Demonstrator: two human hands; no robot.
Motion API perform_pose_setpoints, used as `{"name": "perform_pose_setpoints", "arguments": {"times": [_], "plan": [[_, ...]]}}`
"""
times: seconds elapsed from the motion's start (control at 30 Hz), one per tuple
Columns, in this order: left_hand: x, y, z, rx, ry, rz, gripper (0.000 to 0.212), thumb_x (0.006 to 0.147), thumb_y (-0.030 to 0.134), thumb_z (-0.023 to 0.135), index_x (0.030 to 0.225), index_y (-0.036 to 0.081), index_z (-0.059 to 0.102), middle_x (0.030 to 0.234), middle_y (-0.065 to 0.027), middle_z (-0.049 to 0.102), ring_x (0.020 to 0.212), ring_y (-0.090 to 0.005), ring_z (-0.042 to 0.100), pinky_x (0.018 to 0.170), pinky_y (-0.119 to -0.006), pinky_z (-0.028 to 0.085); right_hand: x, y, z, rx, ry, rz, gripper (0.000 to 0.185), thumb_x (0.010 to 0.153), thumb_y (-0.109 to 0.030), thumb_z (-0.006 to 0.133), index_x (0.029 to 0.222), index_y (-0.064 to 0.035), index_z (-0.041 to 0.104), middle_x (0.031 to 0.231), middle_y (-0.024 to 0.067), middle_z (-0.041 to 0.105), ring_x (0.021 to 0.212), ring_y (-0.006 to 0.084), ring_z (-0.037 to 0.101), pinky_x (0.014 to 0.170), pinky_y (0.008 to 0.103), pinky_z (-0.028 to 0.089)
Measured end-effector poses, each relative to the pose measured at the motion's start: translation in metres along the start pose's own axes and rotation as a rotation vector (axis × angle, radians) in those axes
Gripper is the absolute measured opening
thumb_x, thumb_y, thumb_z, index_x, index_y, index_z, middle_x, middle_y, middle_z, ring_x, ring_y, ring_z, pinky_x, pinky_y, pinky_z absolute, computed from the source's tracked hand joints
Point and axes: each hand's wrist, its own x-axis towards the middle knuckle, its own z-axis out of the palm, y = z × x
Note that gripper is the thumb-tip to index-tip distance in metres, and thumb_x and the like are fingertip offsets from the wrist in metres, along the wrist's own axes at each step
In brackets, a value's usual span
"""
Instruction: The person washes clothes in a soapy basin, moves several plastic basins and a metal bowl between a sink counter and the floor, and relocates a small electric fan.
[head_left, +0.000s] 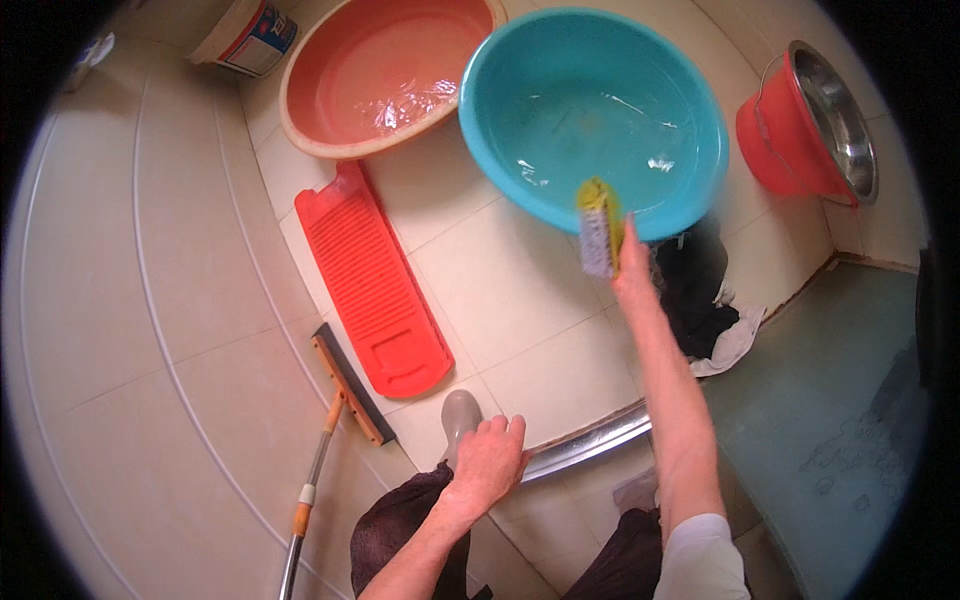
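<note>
My right hand (634, 264) grips a yellow scrub brush (598, 225) with pale bristles facing left. The brush is slightly blurred and hangs over the near rim of a large teal plastic basin (504, 181), which holds water. Palm down, my left hand (491, 454) is empty over my left knee, its fingers a little apart. Ahead of it on the tiles lies a red plastic washboard (373, 274), its far end by an orange-pink basin (352, 148) of water. Black cloth (690, 289) and white cloth (733, 346) are heaped right of my right forearm.
A floor squeegee (352, 382) leans at the left wall. A red bucket (776, 146) with a metal bowl (840, 139) in its top stands far right. A white tub (244, 41) is far left. A metal threshold strip (589, 450) crosses the floor beside a glass panel (802, 405).
</note>
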Motion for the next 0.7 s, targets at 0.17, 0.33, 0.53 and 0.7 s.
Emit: {"name": "perform_pose_setpoints", "arguments": {"times": [0.17, 0.33, 0.53, 0.7], "plan": [[0.001, -0.001, -0.001, 0.026, 0.015, 0.02, 0.034, 0.071, 0.023, 0.057, 0.093, 0.002, 0.044, 0.079, -0.0137, 0.049, 0.077, -0.029, 0.051, 0.062, -0.038, 0.044, 0.05, -0.02, 0.001, 0.009, -0.073, 0.066, 0.055, 0.077, -0.036, 0.054, 0.108, 0.0051, 0.035, 0.103, 0.0132, 0.045, 0.087, 0.0223, 0.05, 0.067, 0.0351, 0.046], [0.001, 0.012, -0.006, 0.077, -0.021, 0.067, 0.035, 0.07, 0.025, 0.058, 0.094, 0.004, 0.043, 0.081, -0.0134, 0.049, 0.077, -0.0286, 0.051, 0.062, -0.038, 0.044, 0.053, -0.067, 0.013, -0.105, 0.005, 0.087, 0.042, 0.079, -0.042, 0.047, 0.096, -0.0038, 0.046, 0.083, 0.0074, 0.052, 0.068, 0.0164, 0.053, 0.054, 0.0301, 0.043], [-0.011, 0.006, -0.005, -0.012, -0.018, 0.04, 0.031, 0.071, 0.024, 0.057, 0.089, 0.001, 0.045, 0.083, -0.0165, 0.05, 0.079, -0.0306, 0.051, 0.065, -0.039, 0.043, -0.059, -0.062, -0.006, -0.275, -0.163, 0.049, 0.033, 0.078, -0.036, 0.052, 0.079, -0.0022, 0.052, 0.054, 0.0007, 0.042, 0.042, 0.0086, 0.035, 0.037, 0.0226, 0.027], [-0.035, 0.013, 0.021, -0.086, -0.079, 0.019, 0.034, 0.073, 0.025, 0.056, 0.094, 0.0, 0.045, 0.087, -0.0199, 0.051, 0.082, -0.0333, 0.051, 0.068, -0.04, 0.042, -0.187, -0.058, -0.094, -0.492, -0.415, 0.176, 0.025, 0.077, -0.026, 0.052, 0.079, -0.0006, 0.052, 0.059, 0.0042, 0.049, 0.047, 0.0099, 0.044, 0.042, 0.0223, 0.035]]}}
